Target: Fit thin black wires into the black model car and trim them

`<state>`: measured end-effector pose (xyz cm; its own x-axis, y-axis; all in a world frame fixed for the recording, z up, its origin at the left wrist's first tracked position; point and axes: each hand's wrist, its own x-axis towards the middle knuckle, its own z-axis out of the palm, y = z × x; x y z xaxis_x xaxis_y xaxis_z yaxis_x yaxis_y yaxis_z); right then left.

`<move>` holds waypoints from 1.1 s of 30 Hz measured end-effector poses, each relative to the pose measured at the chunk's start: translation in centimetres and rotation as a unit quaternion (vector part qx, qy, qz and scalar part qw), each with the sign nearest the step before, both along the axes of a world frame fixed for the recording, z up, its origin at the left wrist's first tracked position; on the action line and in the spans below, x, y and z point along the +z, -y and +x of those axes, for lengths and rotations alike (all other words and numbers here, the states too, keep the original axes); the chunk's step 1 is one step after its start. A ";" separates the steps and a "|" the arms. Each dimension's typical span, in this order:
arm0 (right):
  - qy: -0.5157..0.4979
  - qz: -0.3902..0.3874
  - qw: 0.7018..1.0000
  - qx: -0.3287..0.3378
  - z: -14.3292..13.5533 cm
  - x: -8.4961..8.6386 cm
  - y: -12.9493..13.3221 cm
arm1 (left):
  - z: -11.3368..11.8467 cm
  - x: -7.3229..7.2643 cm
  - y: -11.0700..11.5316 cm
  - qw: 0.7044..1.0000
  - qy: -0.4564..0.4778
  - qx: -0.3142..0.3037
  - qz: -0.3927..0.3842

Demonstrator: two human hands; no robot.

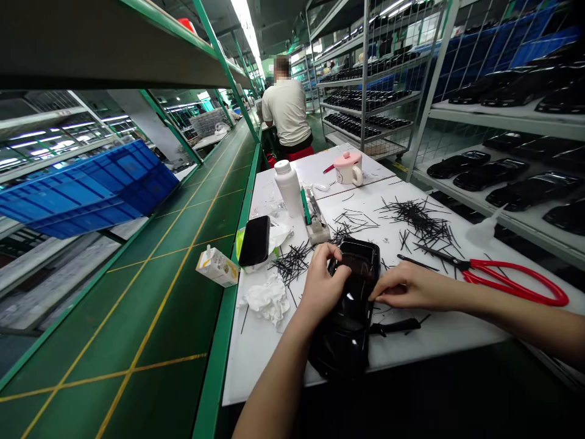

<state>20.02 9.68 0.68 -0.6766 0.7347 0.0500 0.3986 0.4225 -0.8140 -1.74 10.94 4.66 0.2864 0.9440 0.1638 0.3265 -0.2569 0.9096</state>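
A glossy black model car body (342,344) lies lengthwise at the table's front edge. My left hand (323,281) rests on its left side with curled fingers, gripping the body near the roof and windows. At the right side of the car, my right hand (404,286) has its thumb and fingertips pinched together against the edge. Whatever sits between those fingertips is too small to make out. Beside my right hand lie a thin black tool (417,263) and a black-handled tool (397,327). Red-handled scissors (516,280) lie farther right.
Thin black strips (418,219) are scattered over the white table (292,366). Around them stand a white bottle (287,186), a lidded mug (348,169), a phone (255,241) and crumpled tissue (269,300). A green conveyor (150,317) runs left; racks of car bodies (493,174) stand right. A person (287,113) sits ahead.
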 end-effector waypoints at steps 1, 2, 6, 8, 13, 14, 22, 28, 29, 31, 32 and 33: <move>0.004 0.013 1.000 0.003 0.0 -0.2 0.1 | 0.1 -0.1 0.0 1.000 0.009 0.004 -0.006; 0.006 0.024 1.000 0.004 0.0 -0.4 0.1 | 0.2 -0.2 0.0 1.000 0.017 0.006 -0.010; 0.009 0.054 0.998 0.006 0.2 -1.2 0.5 | 0.4 -0.3 0.1 0.999 0.038 0.007 -0.023; 0.006 0.070 0.997 0.011 0.2 -1.4 0.6 | 0.5 -0.3 0.1 0.999 0.045 0.007 -0.027; -0.012 0.128 0.991 0.045 0.1 -1.6 0.6 | 0.5 -0.2 0.1 0.998 0.052 0.005 -0.027; -0.016 0.139 0.989 0.052 0.1 -1.6 0.5 | 0.5 -0.2 0.1 0.998 0.052 0.004 -0.026; -0.021 0.203 0.976 0.077 0.2 -2.3 0.5 | 0.6 -0.2 0.2 0.999 0.038 -0.006 -0.023; -0.003 0.238 0.967 0.096 -0.1 -2.3 0.4 | 0.7 -0.3 0.2 0.999 0.026 -0.007 -0.023; 0.000 0.247 0.964 0.104 -0.1 -2.3 0.3 | 0.7 -0.3 0.2 0.999 0.025 -0.007 -0.023; 0.004 0.263 0.958 0.117 -0.1 -2.2 0.2 | 0.7 -0.2 0.2 0.999 0.023 -0.007 -0.023; 0.005 0.269 0.956 0.119 0.0 -2.1 0.2 | 0.7 -0.2 0.2 0.999 0.023 -0.007 -0.024; 0.004 0.272 0.955 0.118 0.1 -2.1 0.2 | 0.7 -0.2 0.2 0.999 0.023 -0.008 -0.024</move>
<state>20.10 9.49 -1.44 -0.8217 0.4285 0.3756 0.2452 0.8609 -0.4458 -1.02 10.79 4.45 0.2943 0.9467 0.1314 0.2806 -0.2170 0.9350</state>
